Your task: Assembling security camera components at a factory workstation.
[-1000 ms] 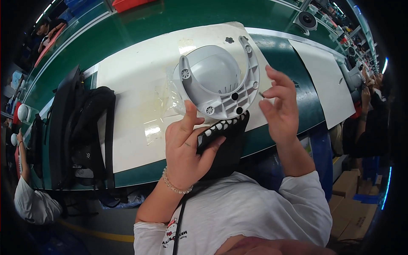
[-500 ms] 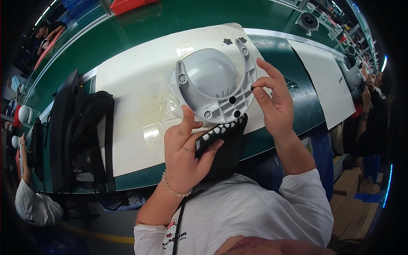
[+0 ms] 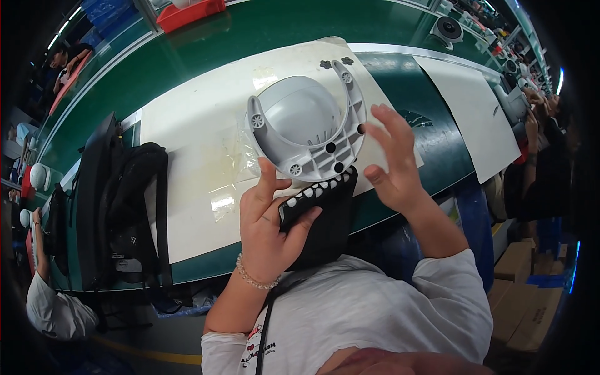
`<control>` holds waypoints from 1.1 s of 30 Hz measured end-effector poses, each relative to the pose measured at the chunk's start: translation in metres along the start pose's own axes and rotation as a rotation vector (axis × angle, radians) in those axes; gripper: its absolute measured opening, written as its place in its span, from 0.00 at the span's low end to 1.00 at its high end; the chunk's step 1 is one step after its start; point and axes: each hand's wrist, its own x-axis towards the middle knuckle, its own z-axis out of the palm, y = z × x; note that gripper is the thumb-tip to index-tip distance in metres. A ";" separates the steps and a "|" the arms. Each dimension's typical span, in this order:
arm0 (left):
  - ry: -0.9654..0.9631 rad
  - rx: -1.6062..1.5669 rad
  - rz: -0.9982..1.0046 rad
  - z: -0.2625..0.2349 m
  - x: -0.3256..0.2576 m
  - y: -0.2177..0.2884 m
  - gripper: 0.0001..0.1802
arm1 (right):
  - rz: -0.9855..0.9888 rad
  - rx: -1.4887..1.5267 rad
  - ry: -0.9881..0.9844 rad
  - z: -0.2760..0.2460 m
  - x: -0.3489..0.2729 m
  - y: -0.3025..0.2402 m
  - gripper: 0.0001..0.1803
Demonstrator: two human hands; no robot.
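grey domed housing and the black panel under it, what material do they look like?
Grey domed housing: looks like moulded plastic, matte with a soft sheen inside the bowl; ribs and screw bosses on the flange point to that. Black panel, held in the left hand: likely dark matte plastic with a row of white buttons; hard to tell more.

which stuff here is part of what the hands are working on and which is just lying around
In hand:
- grey plastic housing, held up by left hand
- black toothed part under it
- right hand, open beside it

Lying about:
- clear plastic bag
- two small black pieces
- black backpack
- red bin
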 end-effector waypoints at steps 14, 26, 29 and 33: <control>0.018 -0.025 0.034 -0.009 0.000 0.001 0.15 | -0.111 0.263 0.083 -0.005 -0.005 -0.043 0.17; 0.006 0.083 0.078 -0.012 0.000 0.004 0.14 | -0.088 0.235 0.137 0.001 -0.014 -0.044 0.13; 0.009 0.068 0.102 -0.013 0.001 0.003 0.15 | -0.151 0.192 0.173 0.002 -0.017 -0.047 0.13; 0.043 0.116 0.089 -0.012 0.001 0.003 0.15 | -0.266 0.263 0.220 0.005 -0.014 -0.051 0.13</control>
